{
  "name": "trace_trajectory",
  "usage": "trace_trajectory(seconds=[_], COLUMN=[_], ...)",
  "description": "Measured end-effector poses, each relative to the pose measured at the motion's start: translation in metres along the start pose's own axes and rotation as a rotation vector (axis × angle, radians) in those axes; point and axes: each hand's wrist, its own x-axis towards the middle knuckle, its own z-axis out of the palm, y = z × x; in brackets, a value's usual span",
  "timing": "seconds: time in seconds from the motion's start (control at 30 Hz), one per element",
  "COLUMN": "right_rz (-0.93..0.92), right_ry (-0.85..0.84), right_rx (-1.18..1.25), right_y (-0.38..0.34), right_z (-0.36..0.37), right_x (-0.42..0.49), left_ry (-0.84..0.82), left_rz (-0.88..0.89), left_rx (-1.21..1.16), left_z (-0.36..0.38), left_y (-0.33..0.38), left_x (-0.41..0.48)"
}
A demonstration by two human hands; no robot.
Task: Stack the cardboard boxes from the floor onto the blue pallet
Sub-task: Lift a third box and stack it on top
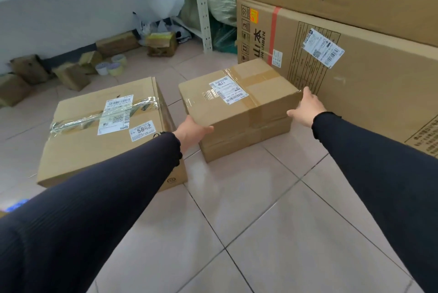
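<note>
Left of the top box (237, 100), a flat box (99, 136) lies on the floor (260, 198). My left hand (193, 130) grips the top box's near left corner; it sits on a lower box (237, 145). My right hand (305, 109) presses straight-fingered against its right end, by the big carton (367, 79).

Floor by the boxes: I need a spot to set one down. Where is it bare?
Bare tiles spread in front of both boxes, nearest you. A smaller patch lies behind them, toward the shelf post. The gap between the left box and the top box is narrow; the big carton crowds the right.
</note>
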Motion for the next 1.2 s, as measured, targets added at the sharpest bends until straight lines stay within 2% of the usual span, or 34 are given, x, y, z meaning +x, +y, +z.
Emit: trace_trajectory(seconds=[0.2, 0.43, 0.57, 0.77, 0.97, 1.2], right_rz=[0.063, 0.111, 0.208, 0.083, -0.168, -0.381], right_ry=[-0.087, -0.003, -0.101, 0.065, 0.168, 0.054], right_rx=[0.254, 0.347, 0.678, 0.933, 1.022, 1.055], right_y=[-0.001, 0.03, 0.047, 0.049, -0.027, -0.178], right_z=[0.006, 0.021, 0.034, 0.01, -0.042, -0.02], right_x=[0.019, 0.02, 0.011, -0.002, -0.059, -0.194], left_ry=[-0.025, 0.015, -0.05, -0.096, 0.038, 0.279], left_rz=[-0.038, -0.156, -0.082, 0.055, 0.33, 0.389], left_rx=[-0.156, -0.322, -0.438, -0.643, -0.642, -0.675], left_z=[0.002, 0.002, 0.019, 0.013, -0.071, -0.249], left_y=[-0.004, -0.021, -0.026, -0.003, 0.047, 0.015], left_x=[0.011, 0.006, -0.009, -0.029, -0.072, -0.161])
